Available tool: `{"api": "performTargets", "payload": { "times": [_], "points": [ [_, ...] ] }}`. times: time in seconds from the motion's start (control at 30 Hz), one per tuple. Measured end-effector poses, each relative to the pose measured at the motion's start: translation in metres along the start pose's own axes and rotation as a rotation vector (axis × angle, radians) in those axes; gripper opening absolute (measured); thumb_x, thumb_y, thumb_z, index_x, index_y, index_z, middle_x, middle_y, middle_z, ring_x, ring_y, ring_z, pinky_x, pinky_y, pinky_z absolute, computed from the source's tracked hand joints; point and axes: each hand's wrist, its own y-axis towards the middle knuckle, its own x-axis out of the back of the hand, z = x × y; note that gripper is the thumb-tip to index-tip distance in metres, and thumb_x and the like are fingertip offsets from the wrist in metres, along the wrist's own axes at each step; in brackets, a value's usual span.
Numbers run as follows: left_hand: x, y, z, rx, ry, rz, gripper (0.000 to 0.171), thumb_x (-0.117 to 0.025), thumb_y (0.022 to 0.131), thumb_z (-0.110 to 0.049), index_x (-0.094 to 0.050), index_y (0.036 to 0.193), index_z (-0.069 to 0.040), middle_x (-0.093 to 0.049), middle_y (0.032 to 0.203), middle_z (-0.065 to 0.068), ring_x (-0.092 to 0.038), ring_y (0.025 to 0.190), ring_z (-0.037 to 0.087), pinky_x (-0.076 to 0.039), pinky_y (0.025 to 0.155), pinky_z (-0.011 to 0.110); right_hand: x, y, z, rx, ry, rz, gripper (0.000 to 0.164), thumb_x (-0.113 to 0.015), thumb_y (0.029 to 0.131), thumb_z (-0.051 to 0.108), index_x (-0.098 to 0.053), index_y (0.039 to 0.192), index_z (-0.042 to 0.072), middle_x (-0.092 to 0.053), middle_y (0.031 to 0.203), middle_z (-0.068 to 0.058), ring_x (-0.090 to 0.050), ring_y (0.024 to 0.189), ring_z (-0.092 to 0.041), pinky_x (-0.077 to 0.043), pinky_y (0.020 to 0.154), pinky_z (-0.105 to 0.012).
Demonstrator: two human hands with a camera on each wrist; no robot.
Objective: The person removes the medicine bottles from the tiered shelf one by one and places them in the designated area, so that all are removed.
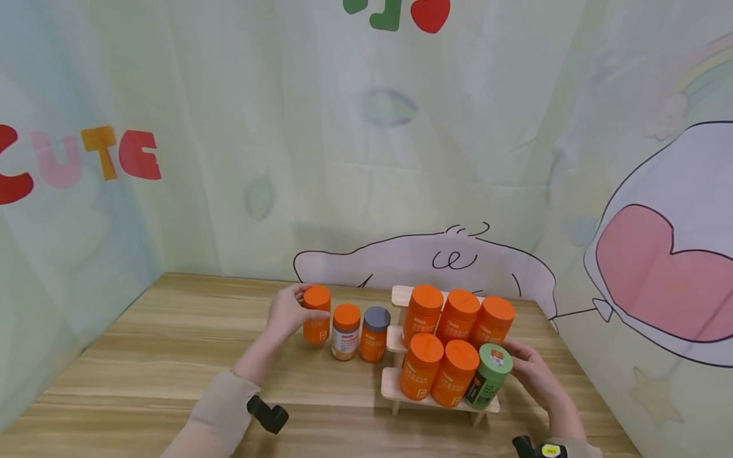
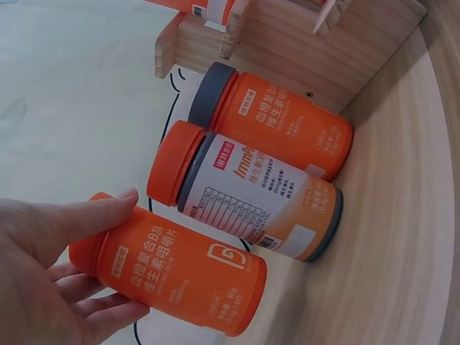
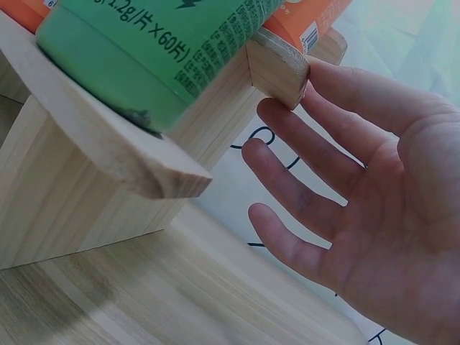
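My left hand (image 1: pixel 284 313) grips an orange bottle (image 1: pixel 317 321) near its orange lid, thumb on one side and fingers on the other. To its right stand a white-labelled bottle with an orange lid (image 1: pixel 346 337) and an orange bottle with a grey lid (image 1: pixel 375 337). A tiered wooden rack (image 1: pixel 392 383) carries several orange bottles (image 1: pixel 422 369) and one green bottle (image 1: pixel 488 377) at the front right. At the rack's right side is my right hand (image 3: pixel 388 165), fingers spread and loosely bent, thumb tip at the end of the middle plank (image 3: pixel 284 68).
The wood-grain table (image 1: pixel 172 356) extends to the left of the bottles. Behind and at both sides hangs a printed curtain (image 1: pixel 275 159), close to the table's back edge. The rack stands on the table's right half.
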Motion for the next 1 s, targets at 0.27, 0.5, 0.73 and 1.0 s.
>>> {"api": "performTargets", "payload": {
  "times": [0.27,0.5,0.73,1.0],
  "points": [
    [-0.006,-0.001,0.003,0.000,0.029,0.028,0.068,-0.084,0.072,-0.001,-0.052,0.132,0.008,-0.057,0.132,0.029,-0.055,0.123,0.044,-0.046,0.103,0.052,0.002,-0.001,0.001,0.008,0.012,-0.006,0.042,-0.042,0.101,0.008,-0.064,0.113,0.042,-0.063,0.115,0.024,-0.056,0.108,0.005,-0.043,0.091,-0.014],
    [-0.009,-0.002,0.004,0.027,0.043,0.058,0.070,-0.086,0.069,-0.001,-0.053,0.131,0.006,-0.056,0.132,0.029,-0.054,0.123,0.043,-0.046,0.104,0.052,0.002,0.000,0.000,0.014,0.013,-0.003,0.044,-0.041,0.101,0.006,-0.064,0.112,0.042,-0.063,0.115,0.024,-0.056,0.108,0.005,-0.043,0.091,-0.014],
    [-0.010,-0.004,0.008,0.030,0.061,0.057,0.071,-0.086,0.068,-0.001,-0.053,0.131,0.007,-0.057,0.130,0.029,-0.055,0.121,0.042,-0.045,0.104,0.052,0.000,0.000,0.000,0.042,0.024,0.005,0.044,-0.041,0.101,0.005,-0.064,0.113,0.040,-0.063,0.116,0.023,-0.056,0.108,0.005,-0.043,0.091,-0.014],
    [-0.012,-0.006,0.011,0.001,0.110,0.063,0.076,-0.089,0.065,-0.004,-0.052,0.130,0.008,-0.058,0.129,0.029,-0.055,0.120,0.044,-0.044,0.104,0.054,0.001,0.001,-0.001,0.039,0.028,0.012,0.044,-0.041,0.101,0.005,-0.065,0.113,0.040,-0.063,0.115,0.022,-0.056,0.108,0.004,-0.044,0.091,-0.015]
  ]
}}
